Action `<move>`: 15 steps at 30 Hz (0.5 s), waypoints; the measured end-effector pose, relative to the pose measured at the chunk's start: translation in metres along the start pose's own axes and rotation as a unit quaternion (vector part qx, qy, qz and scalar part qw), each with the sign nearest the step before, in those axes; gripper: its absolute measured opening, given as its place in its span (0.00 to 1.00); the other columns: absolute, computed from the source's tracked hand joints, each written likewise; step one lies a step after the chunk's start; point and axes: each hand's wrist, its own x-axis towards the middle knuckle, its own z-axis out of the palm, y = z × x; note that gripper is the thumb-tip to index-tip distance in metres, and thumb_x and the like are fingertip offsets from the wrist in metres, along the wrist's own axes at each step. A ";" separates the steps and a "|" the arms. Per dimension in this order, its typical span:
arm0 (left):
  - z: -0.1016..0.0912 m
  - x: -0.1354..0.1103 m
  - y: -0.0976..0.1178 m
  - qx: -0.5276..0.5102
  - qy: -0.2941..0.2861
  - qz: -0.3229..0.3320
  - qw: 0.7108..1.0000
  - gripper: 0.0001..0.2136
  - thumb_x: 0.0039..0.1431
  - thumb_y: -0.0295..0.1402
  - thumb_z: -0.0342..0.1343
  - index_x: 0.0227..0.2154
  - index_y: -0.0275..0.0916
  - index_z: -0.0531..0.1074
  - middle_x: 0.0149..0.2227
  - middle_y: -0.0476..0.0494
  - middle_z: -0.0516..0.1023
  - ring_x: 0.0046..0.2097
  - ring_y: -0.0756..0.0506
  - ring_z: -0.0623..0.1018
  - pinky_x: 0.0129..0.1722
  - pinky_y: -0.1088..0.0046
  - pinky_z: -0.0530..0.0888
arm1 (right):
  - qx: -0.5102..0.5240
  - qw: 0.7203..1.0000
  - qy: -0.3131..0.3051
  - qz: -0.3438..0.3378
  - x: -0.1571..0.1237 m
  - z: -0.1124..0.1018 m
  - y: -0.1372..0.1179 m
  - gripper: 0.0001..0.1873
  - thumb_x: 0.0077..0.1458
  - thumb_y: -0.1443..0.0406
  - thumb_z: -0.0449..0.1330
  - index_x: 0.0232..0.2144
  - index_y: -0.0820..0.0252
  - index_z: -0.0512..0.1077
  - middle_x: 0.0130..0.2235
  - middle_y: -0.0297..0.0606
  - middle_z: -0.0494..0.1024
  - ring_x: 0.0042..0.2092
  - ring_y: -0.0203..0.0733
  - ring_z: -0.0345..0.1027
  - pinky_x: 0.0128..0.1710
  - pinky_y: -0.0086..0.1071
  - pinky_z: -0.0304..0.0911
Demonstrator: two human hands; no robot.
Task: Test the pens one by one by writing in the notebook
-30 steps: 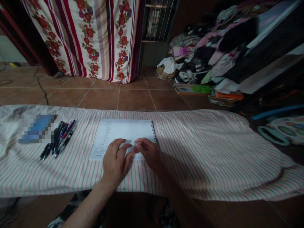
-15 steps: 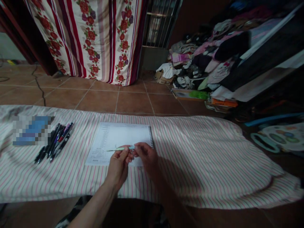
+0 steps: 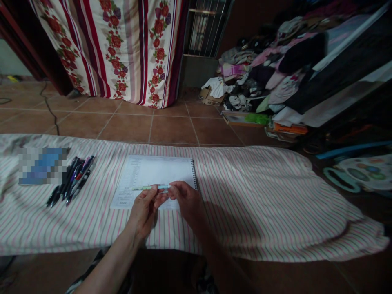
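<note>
A slim pen [image 3: 147, 188], pale green toward its left end and light blue toward its right, lies level between my two hands. My left hand [image 3: 146, 207] pinches it near the middle with thumb and fingers. At its right, light blue end, the fingertips of my right hand [image 3: 185, 199] are closed on it. Just beneath both hands, a white spiral-bound notebook [image 3: 162, 169] lies on the striped cloth, its black coil along the right side. Faint print shows on the page's left part.
Left of the notebook, several dark pens [image 3: 73, 177] lie bunched on the striped cloth [image 3: 260, 196], beside a blurred-out blue item [image 3: 43, 165]. Beyond the cloth are a tiled floor [image 3: 128, 122], a floral curtain [image 3: 116, 53] and a heap of clothes [image 3: 269, 69].
My left hand has shifted left along the pen, so more of its light blue part shows between my hands. My right hand stays at the right end.
</note>
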 end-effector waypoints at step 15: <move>-0.001 0.009 0.001 -0.039 0.011 0.050 0.998 0.11 0.55 0.19 0.51 0.20 0.28 0.73 0.23 0.39 0.78 0.27 0.50 0.78 0.33 0.77 0.77 | -0.028 0.999 0.009 -0.034 0.005 0.011 0.001 0.14 0.54 0.58 0.54 0.41 0.58 0.69 0.28 0.33 0.79 0.28 0.36 0.74 0.29 0.27 0.70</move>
